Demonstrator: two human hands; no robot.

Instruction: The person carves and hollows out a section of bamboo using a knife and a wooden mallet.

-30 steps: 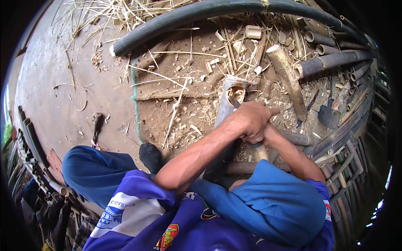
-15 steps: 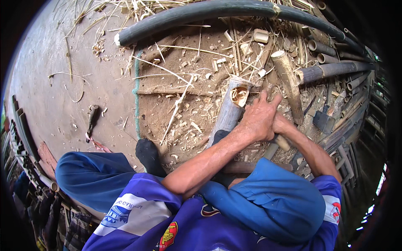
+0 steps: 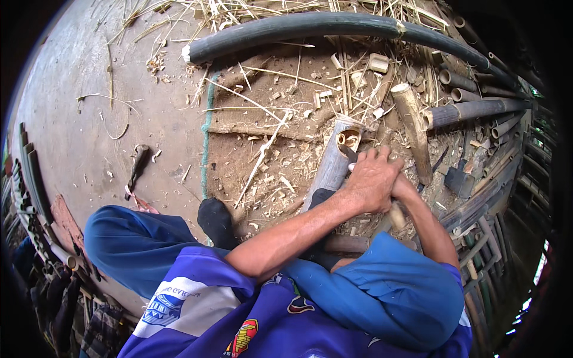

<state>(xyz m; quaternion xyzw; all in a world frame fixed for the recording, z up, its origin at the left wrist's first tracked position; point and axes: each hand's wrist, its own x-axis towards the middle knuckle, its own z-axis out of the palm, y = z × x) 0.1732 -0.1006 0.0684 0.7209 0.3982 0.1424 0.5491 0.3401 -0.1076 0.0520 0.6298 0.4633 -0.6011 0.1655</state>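
A cut bamboo tube point(image 3: 327, 170) lies on the ground in front of me, with an opening near its far end. Thin curled shavings show inside that opening. The dark blade of a knife point(image 3: 347, 153) reaches into it from the right. My left hand point(image 3: 375, 179) is closed over the front part of the knife, fingers bent. Partly hidden behind it, my right hand point(image 3: 404, 188) is closed around the knife's long, pale wooden handle point(image 3: 396, 216), whose rear end sticks out below the hands. My sock-covered foot point(image 3: 322, 197) is against the tube's near end.
A long dark bamboo pole point(image 3: 286, 34) spans the far side. A wooden mallet-like log point(image 3: 412, 134) lies right of the tube. A broad dark blade point(image 3: 461, 179) and stacked bamboo poles point(image 3: 504, 125) sit farther right. Another handled tool point(image 3: 138, 170) rests on the left floor.
The knife blade now shows inside the tube's opening, where only shavings showed before. Both hands have turned and shifted slightly with the knife. The whole view has moved a little.
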